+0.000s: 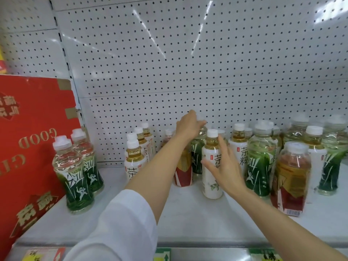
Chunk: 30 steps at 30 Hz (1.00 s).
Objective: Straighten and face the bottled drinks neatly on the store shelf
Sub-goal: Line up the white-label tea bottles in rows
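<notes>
As I looked down along both forearms, my left arm, in a white sleeve (120, 223) pushed back to the elbow, stretched far toward the back of the shelf (188, 213). The left hand (188, 125) was curled over the top of a green-labelled bottle (197, 151) standing near the perforated back panel (169, 63); its fingers were bent around the cap, though whether they actually gripped it I could not tell, since the hand hid the contact. My right arm came in bare from the lower right, and the right hand (224, 170) was held flat with its fingers spread, the palm laid against the side of a white-labelled tea bottle (211, 166) that stood upright, its white cap just above my fingertips. Just beside it on the left stood a red-labelled bottle (183, 172), partly hidden by my left forearm. More bottles crowded the right side, among them a red-and-yellow one (291, 181) at the front. Two green bottles (75, 176) stood apart on the left, next to a red carton (28, 147) leaning at the shelf's end, and a row of white tea bottles (134, 153) ran back behind them
</notes>
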Tool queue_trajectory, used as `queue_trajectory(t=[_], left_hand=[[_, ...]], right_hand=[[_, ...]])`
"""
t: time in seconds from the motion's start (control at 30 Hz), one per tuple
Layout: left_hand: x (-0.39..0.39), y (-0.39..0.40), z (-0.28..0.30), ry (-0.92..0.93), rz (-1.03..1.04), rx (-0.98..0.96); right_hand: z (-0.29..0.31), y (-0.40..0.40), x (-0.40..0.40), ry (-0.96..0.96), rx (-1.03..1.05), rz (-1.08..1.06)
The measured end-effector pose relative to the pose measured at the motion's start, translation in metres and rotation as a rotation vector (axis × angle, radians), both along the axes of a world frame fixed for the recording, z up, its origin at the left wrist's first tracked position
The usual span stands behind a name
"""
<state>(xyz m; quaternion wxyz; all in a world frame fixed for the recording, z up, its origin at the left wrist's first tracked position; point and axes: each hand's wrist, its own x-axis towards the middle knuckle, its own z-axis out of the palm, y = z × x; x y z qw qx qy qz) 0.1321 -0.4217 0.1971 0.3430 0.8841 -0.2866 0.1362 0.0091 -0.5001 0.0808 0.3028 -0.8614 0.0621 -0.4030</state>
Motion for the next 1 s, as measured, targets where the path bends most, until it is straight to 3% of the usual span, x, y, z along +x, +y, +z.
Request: queue_trajectory(t=[0.1,0.3,0.37,0.77,1.0], left_hand=[[-0.008,0.012,0.018,0.027,-0.087,-0.296],[-0.036,0.042,0.066,-0.165,-0.072,-0.740],[-0.051,0.052,0.075,-0.249,-0.074,-0.805],[-0.094,0.167,0.105,-0.399,-0.079,-0.798],[-0.088,0.263,0.091,-0.382,0.075,-0.622]], right_hand=[[0.000,0.000,-0.001,-0.005,0.016,0.000],[-0.006,0.002,0.001,-0.044,0.041,-0.031],[-0.008,0.007,0.001,-0.052,0.052,-0.035],[-0.011,0.052,-0.006,-0.034,0.034,0.040],[-0.011,0.061,-0.009,-0.018,0.042,-0.016]])
